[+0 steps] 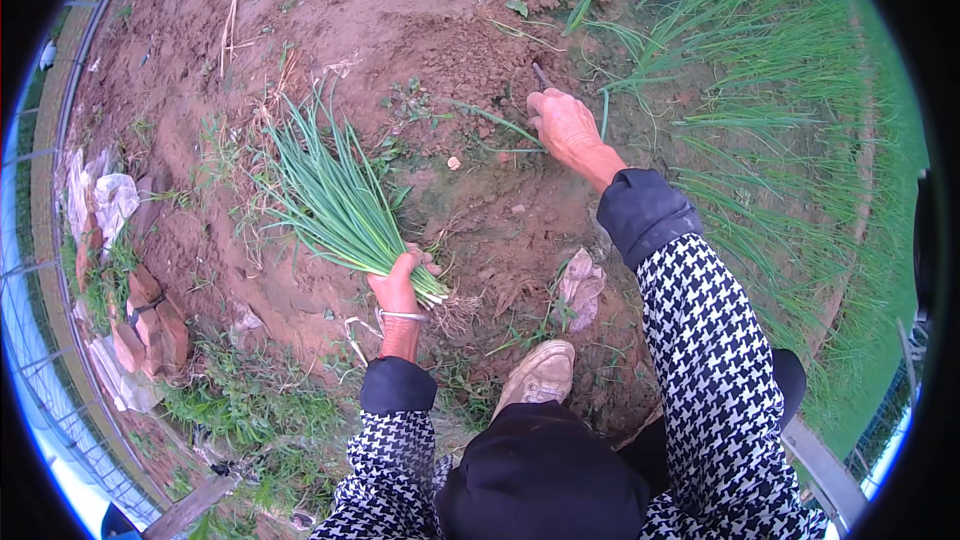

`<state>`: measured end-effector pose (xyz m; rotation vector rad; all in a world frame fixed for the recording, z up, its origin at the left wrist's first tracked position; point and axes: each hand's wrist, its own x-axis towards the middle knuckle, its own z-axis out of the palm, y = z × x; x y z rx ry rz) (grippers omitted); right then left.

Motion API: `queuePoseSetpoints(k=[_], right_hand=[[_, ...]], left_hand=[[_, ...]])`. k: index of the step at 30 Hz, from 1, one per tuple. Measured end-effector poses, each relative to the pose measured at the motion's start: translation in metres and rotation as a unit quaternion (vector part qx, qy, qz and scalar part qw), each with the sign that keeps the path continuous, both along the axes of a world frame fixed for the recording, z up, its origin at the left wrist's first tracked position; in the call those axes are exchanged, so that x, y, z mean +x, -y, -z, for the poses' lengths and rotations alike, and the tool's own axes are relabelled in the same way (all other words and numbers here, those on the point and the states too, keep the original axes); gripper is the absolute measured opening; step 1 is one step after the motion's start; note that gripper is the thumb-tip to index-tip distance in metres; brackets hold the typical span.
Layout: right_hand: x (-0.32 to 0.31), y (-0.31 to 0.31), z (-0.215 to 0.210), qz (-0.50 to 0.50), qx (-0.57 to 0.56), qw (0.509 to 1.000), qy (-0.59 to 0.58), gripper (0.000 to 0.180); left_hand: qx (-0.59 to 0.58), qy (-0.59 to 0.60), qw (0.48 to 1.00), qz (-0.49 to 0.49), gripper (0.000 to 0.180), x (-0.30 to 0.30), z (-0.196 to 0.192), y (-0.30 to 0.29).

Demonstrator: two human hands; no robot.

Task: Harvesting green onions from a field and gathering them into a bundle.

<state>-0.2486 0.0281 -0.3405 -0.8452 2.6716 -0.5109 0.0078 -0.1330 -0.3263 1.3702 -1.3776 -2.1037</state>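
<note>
My left hand is closed around the white root ends of a thick bunch of green onions. Their long leaves fan out up and to the left over the soil, and pale roots stick out on the right side of the grip. Farther off, my right hand is closed low over the dirt, with a thin dark tool poking out past its fingers. The rest of that tool is hidden by the hand. A few single onion leaves lie beside this hand.
Dense rows of growing green onions fill the right side. Bare reddish soil spreads ahead. Broken bricks and crumpled plastic lie at the left. A pale scrap sits near my shoe.
</note>
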Motion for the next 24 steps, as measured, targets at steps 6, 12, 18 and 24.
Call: queuePoseSetpoints(k=[6,12,18,24], right_hand=[[0.023,-0.016,-0.029,-0.020,-0.130,0.991,0.024,0.011],[0.054,-0.073,-0.048,-0.158,0.158,0.936,0.270,0.015],[0.037,-0.073,-0.030,0.326,-0.109,0.938,0.032,0.024],[0.044,-0.109,0.001,0.350,-0.062,0.935,-0.005,0.032]], left_hand=[[0.003,0.016,1.000,0.010,0.021,0.002,0.000,0.001],[-0.005,0.000,1.000,0.012,0.020,-0.001,0.003,-0.002],[-0.001,0.001,1.000,0.013,0.018,-0.001,-0.005,0.000],[0.004,0.004,1.000,0.017,0.018,-0.001,-0.001,0.000]])
